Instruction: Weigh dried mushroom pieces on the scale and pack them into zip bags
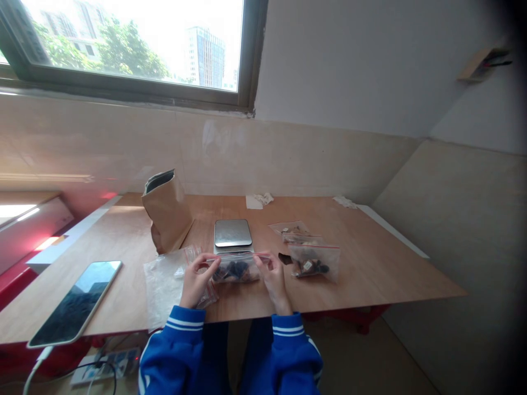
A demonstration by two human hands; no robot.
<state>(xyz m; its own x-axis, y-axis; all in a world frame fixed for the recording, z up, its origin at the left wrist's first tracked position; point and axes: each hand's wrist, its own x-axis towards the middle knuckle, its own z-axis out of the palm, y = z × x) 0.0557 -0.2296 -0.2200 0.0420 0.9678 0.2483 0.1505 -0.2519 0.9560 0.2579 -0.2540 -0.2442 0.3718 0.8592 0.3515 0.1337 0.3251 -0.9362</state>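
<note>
Between my two hands is a clear zip bag (235, 270) with dark and brownish pieces inside; their kind is too small to tell. My left hand (198, 278) pinches the bag's top left corner between thumb and fingers. At the top right corner my right hand (272, 277) pinches it the same way. Just behind the bag stands a flat scale (233, 233) with a silver top. Under and beside my left wrist lie flat clear zip bags (162, 285). Right of my right hand rests another filled zip bag (315, 263), with a dark flat piece (284, 258) beside it.
A brown paper bag (167, 214) stands open at the back left. More filled zip bags (294, 230) lie behind on the right. A phone (78, 302) with a cable lies at the left front edge. Crumpled tissue (264, 198) sits near the wall.
</note>
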